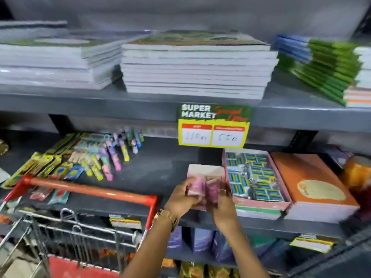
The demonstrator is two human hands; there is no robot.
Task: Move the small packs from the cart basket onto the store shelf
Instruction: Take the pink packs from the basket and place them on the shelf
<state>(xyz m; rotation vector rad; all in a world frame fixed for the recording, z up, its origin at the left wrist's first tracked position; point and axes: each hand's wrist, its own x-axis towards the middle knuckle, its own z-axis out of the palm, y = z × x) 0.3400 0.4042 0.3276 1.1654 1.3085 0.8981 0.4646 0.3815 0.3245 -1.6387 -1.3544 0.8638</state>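
Note:
Both my hands are over the middle shelf, holding several small pink packs above a pink open box that stands on the shelf. My left hand, with a gold watch on the wrist, grips the packs from the left. My right hand grips them from the right. The picture is blurred, so the exact number of packs is unclear. The wire cart basket with its orange handle is at the lower left, below the shelf's front edge.
A box of blue small packs sits right of the pink box, then an orange book stack. Colourful pens and packets lie on the shelf's left. Notebook stacks fill the upper shelf, with a price sign hanging from it.

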